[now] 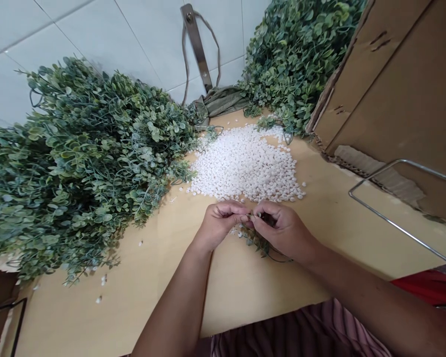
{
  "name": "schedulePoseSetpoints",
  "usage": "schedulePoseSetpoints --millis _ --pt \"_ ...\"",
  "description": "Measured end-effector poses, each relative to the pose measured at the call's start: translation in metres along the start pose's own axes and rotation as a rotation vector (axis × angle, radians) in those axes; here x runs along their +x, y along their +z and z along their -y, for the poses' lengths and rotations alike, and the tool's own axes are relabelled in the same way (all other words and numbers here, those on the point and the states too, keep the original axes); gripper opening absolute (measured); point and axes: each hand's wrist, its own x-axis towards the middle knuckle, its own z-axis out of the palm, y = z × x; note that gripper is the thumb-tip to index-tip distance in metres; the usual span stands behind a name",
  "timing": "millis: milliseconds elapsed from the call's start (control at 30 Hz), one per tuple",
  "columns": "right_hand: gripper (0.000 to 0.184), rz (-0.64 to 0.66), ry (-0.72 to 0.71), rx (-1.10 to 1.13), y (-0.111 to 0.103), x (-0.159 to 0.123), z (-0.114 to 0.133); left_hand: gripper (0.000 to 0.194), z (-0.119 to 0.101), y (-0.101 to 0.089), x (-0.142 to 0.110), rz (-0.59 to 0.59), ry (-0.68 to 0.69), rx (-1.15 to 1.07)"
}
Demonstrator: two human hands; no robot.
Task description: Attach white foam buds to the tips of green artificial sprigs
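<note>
My left hand (pixel 223 220) and my right hand (pixel 280 228) meet at the fingertips over the table, just in front of a heap of small white plastic pieces (pixel 241 163). Both are closed in a pinch on the thin stem end of an artificial leaf sprig (pixel 258 242). Its green leaves hang below my right hand, partly hidden by it. Whether a white piece is also between the fingertips is too small to tell. A few white bits lie on the table by the sprig.
Large piles of artificial greenery stand at the left (pixel 96 148) and back right (pixel 301 54). A cardboard box (pixel 401 84) rises at the right, with a bent metal wire frame (pixel 390 213) before it. A metal strip (pixel 197 44) leans on the tiled wall near dark cloth (pixel 223 100).
</note>
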Motion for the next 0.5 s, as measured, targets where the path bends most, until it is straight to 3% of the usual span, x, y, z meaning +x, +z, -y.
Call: schedulePoseSetpoints --millis 267,500 --pt "0.016 0.016 0.052 0.006 -0.0001 0.0007 -0.0035 0.018 0.0004 0.0014 0.0012 -0.023 0.025 0.051" --pt "0.018 0.012 0.07 0.175 -0.0026 0.0043 -0.0052 0.022 0.0037 0.0033 0.0019 -0.072 0.023 -0.034"
